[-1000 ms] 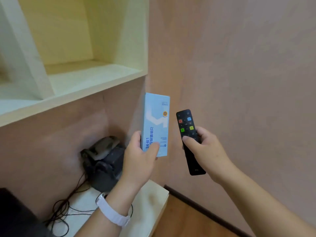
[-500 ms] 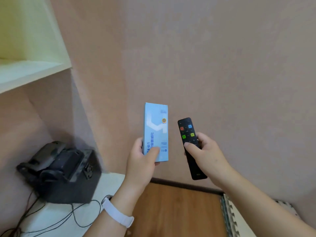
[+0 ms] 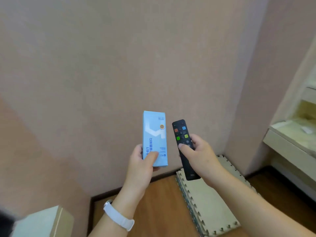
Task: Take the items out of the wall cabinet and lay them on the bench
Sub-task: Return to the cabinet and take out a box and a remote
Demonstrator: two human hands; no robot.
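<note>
My left hand [image 3: 142, 162] grips the lower end of a tall light blue box [image 3: 154, 134], held upright with its printed face toward me. Just to its right, my right hand [image 3: 199, 155] holds a black remote control [image 3: 182, 132] with coloured buttons, thumb across its middle, its lower end sticking out below the hand. Both items hang in the air in front of a pink wall. The wall cabinet is out of view.
A stack of beige foam puzzle mats [image 3: 210, 200] lies on the wooden floor [image 3: 157, 209] below my right hand. A pale shelf unit [image 3: 290, 142] stands at the right edge. A white bench corner [image 3: 42, 221] shows at the lower left.
My view has swung right: the cabinet and the black device have left the frame, while the mats and a right-hand shelf unit have come in. Both hands keep the same grips.
</note>
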